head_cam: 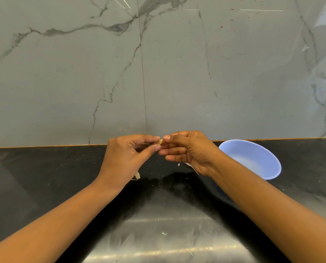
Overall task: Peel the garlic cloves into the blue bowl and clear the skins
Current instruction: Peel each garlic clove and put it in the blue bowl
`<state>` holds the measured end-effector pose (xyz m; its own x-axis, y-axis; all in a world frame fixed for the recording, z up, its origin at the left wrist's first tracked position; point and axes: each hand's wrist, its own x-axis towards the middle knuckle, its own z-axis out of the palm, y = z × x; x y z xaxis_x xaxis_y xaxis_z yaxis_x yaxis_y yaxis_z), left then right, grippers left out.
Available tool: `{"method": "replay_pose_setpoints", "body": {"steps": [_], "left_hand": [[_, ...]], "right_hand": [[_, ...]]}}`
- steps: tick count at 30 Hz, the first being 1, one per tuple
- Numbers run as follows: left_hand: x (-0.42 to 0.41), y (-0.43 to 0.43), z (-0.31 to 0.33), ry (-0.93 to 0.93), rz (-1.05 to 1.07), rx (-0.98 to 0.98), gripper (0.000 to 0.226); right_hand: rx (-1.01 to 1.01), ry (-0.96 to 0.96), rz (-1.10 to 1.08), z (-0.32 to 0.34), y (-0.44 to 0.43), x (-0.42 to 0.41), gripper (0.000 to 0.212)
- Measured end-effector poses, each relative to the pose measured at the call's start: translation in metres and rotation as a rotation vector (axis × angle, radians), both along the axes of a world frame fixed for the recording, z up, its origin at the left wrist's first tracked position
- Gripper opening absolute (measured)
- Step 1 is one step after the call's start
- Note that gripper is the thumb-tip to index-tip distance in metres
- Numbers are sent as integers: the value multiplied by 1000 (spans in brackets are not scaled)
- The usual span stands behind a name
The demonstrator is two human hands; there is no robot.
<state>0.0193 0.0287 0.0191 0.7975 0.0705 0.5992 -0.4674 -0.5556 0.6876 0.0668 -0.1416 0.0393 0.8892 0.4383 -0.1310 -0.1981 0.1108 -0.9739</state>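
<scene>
A small pale garlic clove (159, 142) is held above the black counter between both hands. My left hand (126, 158) pinches it with thumb and forefinger from the left. My right hand (186, 150) pinches it from the right, fingers curled. Most of the clove is hidden by the fingertips. The blue bowl (253, 158) stands on the counter just right of my right hand, and I see nothing inside its visible part. Bits of garlic skin (137, 175) lie on the counter under my left hand, and more skin scraps (189, 165) show beneath my right hand.
The black counter (44, 177) runs to a grey marble wall (158, 73) close behind the hands. Tiny skin flakes (164, 233) dot the glossy counter nearer to me. The bowl sits close to the wall.
</scene>
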Motion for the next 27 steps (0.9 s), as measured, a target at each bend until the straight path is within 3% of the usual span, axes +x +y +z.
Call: {"method": "replay_pose_setpoints", "body": {"steps": [16,27], "left_hand": [[6,0,-1,-63,22,111,21],[10,3,-3,-213,9,345,13]], "right_hand": [[-133,-151,-13,2,1,1,9],[-284,-290,-52,2,1,-3,13]]}}
